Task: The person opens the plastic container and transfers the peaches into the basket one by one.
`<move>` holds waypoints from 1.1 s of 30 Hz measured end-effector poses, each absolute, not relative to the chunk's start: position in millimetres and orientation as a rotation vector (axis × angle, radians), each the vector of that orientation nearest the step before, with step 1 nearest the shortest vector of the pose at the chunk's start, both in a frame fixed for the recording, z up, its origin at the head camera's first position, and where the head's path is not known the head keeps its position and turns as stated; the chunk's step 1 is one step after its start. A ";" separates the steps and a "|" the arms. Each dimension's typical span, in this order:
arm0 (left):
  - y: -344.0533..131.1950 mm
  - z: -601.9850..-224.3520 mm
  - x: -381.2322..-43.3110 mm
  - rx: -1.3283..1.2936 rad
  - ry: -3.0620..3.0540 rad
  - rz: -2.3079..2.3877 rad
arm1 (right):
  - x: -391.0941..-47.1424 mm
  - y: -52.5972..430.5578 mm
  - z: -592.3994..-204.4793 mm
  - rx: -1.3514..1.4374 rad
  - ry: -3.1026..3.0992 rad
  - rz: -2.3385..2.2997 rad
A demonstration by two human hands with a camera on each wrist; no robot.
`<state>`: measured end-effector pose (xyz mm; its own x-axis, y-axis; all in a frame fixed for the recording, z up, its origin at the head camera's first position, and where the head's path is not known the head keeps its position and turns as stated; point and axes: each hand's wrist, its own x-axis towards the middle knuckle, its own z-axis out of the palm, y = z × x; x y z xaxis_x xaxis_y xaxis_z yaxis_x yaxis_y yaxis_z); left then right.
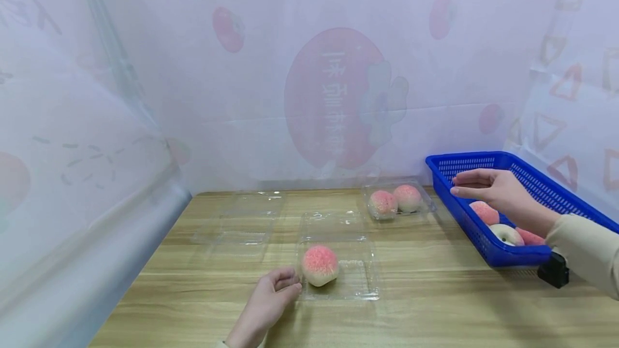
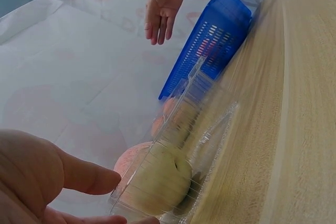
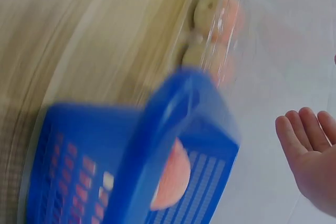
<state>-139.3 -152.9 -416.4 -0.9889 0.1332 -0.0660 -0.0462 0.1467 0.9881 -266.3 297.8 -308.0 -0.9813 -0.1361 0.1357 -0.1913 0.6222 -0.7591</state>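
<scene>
My left hand [image 1: 268, 299] is at the left edge of an open clear plastic clamshell box [image 1: 358, 278], pinching its rim between thumb and fingers. In the left wrist view the thumb [image 2: 92, 177] lies against the box's edge. One pink and cream peach [image 1: 320, 266] sits in the left half of that box. Over the blue basket [image 1: 464, 230] hovers my right hand [image 1: 503, 195], fingers extended, holding nothing. Inside the basket are several peaches, including one pink [image 1: 484, 212] and one pale [image 1: 506, 234]; the hand and sleeve partly cover them.
A second clear box [image 1: 425, 200] with two peaches [image 1: 383, 204] stands at the back, left of the basket. Another open clear box [image 1: 246, 222] lies at the back left. A white printed sheet [image 1: 217, 95] encloses the wooden table [image 1: 425, 305] at the back and sides.
</scene>
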 end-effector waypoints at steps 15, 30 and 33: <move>-150.4 -415.4 -143.9 0.110 2.213 1.980 | -223.4 199.2 -339.1 0.625 -2.430 1.860; -156.0 -418.4 -144.2 0.111 2.215 1.960 | -211.0 100.6 -389.5 0.770 -2.335 2.051; -155.8 -418.1 -144.2 0.112 2.214 1.949 | -208.1 89.8 -393.2 0.732 -2.375 2.072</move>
